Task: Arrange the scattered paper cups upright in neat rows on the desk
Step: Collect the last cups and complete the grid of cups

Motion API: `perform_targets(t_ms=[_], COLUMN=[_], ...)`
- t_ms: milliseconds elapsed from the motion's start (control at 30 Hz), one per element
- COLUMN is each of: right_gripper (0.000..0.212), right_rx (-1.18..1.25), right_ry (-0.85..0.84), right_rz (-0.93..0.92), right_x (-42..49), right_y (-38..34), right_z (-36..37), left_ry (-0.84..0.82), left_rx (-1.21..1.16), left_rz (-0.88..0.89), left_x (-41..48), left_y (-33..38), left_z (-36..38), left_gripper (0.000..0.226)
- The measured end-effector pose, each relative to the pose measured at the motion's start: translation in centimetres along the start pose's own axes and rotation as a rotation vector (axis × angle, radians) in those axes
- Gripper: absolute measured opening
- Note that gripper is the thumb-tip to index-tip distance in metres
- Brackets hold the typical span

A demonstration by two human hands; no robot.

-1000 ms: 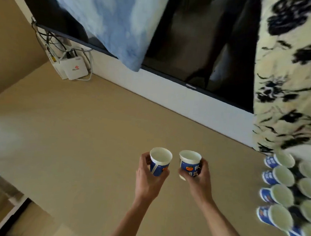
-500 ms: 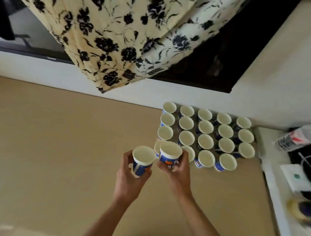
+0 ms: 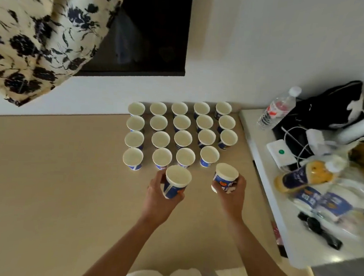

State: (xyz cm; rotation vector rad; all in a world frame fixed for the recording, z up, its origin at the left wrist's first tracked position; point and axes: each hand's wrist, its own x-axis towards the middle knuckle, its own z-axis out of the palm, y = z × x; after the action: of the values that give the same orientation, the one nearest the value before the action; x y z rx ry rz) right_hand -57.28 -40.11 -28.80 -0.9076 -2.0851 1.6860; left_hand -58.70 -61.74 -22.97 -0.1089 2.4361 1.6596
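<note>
Head view: hands [image 3: 159, 198] [image 3: 232, 197] hold cups [image 3: 177, 181] [image 3: 225, 176] at the rows' [image 3: 182, 138] near edge.

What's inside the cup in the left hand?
Nothing shows inside the cup: only its plain white inside, seen from above. The left hand wraps round its lower outside, hiding part of the blue print there.
</note>
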Motion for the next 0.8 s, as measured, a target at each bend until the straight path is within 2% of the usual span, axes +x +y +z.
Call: perform_targets(t_ms=[267, 800], right_gripper=[0.059, 0.064], right_rx=[-0.114, -0.232], right_ry=[-0.002, -0.028], right_rz=[-0.036, -0.033], right_x=[7.7, 13.0], right_y=[2.5, 4.3], right_z=[0.0, 1.2], left_ry=[0.056, 0.104], left_rx=[0.077, 0.169], left_rz=[0.001, -0.017], left_x=[-1.0, -1.4], left_y=[0.0, -1.5], left_z=[-0.1, -0.8], left_gripper=[0.059, 0.06])
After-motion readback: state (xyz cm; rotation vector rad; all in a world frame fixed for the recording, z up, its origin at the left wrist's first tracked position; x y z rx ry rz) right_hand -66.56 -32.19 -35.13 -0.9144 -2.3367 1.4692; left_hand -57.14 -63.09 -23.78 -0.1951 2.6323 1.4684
